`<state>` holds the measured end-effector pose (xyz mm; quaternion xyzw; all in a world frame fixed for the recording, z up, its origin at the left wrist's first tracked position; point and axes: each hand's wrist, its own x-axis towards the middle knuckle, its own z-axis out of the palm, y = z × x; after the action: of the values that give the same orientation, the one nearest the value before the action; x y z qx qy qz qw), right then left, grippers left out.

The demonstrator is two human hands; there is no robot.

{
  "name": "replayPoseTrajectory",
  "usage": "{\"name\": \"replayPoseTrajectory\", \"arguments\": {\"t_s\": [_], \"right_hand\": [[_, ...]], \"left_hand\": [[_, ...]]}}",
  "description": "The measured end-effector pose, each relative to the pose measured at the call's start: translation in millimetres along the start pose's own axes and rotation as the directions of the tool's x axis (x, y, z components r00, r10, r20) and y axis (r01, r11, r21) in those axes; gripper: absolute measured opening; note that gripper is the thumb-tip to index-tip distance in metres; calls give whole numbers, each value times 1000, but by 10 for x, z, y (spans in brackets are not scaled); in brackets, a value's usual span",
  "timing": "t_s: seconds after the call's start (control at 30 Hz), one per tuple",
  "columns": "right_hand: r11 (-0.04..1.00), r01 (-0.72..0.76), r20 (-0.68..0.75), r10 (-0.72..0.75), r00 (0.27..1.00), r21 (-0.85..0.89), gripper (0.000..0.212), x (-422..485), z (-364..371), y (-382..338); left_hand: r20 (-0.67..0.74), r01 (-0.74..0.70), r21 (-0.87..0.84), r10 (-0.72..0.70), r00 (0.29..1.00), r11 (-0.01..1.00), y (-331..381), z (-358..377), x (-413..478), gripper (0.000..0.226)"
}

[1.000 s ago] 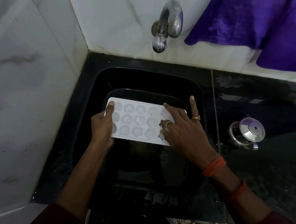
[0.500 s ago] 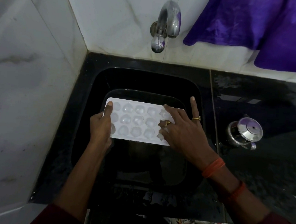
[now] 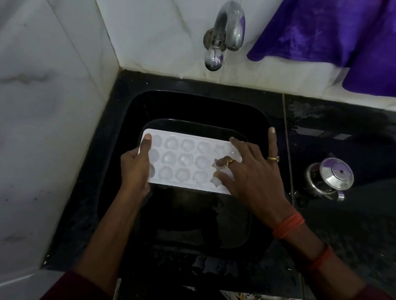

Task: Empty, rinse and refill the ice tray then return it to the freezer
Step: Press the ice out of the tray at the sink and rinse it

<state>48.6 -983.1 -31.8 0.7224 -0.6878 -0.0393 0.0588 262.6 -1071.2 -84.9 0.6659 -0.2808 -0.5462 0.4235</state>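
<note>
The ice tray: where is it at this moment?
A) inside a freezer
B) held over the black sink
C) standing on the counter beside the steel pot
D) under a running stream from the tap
B: the left hand grips the left end of the ice tray, and the right hand has its fingers on the right end, above the sink.

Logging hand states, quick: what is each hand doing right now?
Left hand: grips the white plastic ice tray at its left end.
Right hand: fingertips on star-shaped ice pieces at the tray's right end; pinching cannot be told.
</note>
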Motion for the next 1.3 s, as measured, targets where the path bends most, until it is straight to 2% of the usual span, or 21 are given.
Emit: {"name": "replayPoseTrajectory", "arguments": {"t_s": [0.13, 0.27, 0.4, 0.73, 0.97, 1.17, 1.3], "right_hand": [[1000, 24, 69, -23, 997, -12, 41, 6, -9, 11], [994, 94, 105, -88, 991, -52, 31, 35, 21, 31], [988, 132, 150, -119, 982, -80, 30, 47, 24, 50], [997, 35, 73, -40, 997, 66, 24, 47, -65, 54], [995, 89, 141, -95, 986, 45, 26, 22, -25, 32], [997, 57, 76, -61, 995, 53, 25, 17, -32, 33], [995, 49, 86, -57, 995, 91, 29, 31, -54, 44]], "left_hand": [[12, 7, 0, -7, 1000, 1000, -7, -1, 2, 39], [10, 4, 7, -4, 1000, 1000, -41, -5, 16, 36], [14, -8, 19, 7, 1000, 1000, -60, -9, 16, 37], [9, -21, 27, 21, 1000, 999, -48, -13, 28, 38], [29, 19, 27, -19, 999, 999, -47, -20, 47, 37], [28, 28, 17, -28, 999, 999, -65, -21, 51, 40], [22, 35, 18, -36, 999, 999, -60, -27, 58, 40]]}}
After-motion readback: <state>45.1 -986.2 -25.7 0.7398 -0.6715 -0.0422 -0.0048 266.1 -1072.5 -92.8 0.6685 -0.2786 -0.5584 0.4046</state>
